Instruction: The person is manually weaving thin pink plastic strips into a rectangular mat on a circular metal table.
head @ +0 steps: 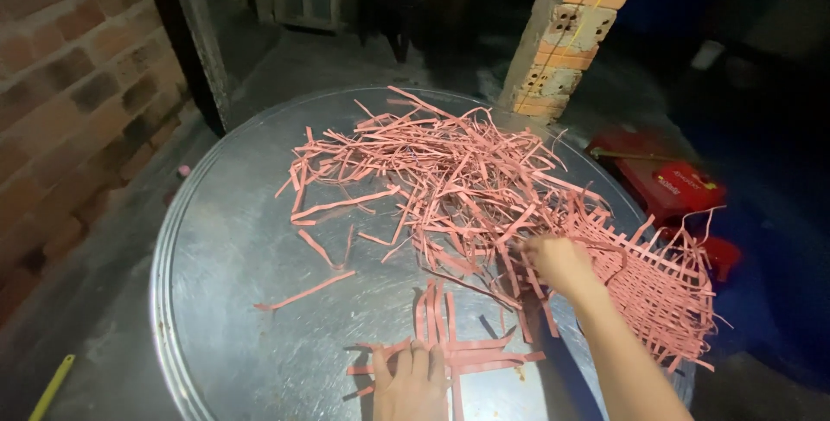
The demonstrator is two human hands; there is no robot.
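A loose pile of pink paper strips [432,170] covers the far half of a round metal tray [233,248]. My left hand [413,382] lies flat, fingers together, pressing down a small crossed set of strips [450,347] at the tray's near edge. My right hand [558,263] reaches into the pile's right side, its fingers curled among the strips; whether it grips one is hidden. A woven mat of pink strips [661,287] lies just to the right of that hand, hanging over the tray's right rim.
A brick wall [69,92] rises at the left and a brick pillar [575,28] stands behind the tray. A red plastic stool [666,179] sits on the dark floor at the right. A yellow stick [52,386] lies bottom left.
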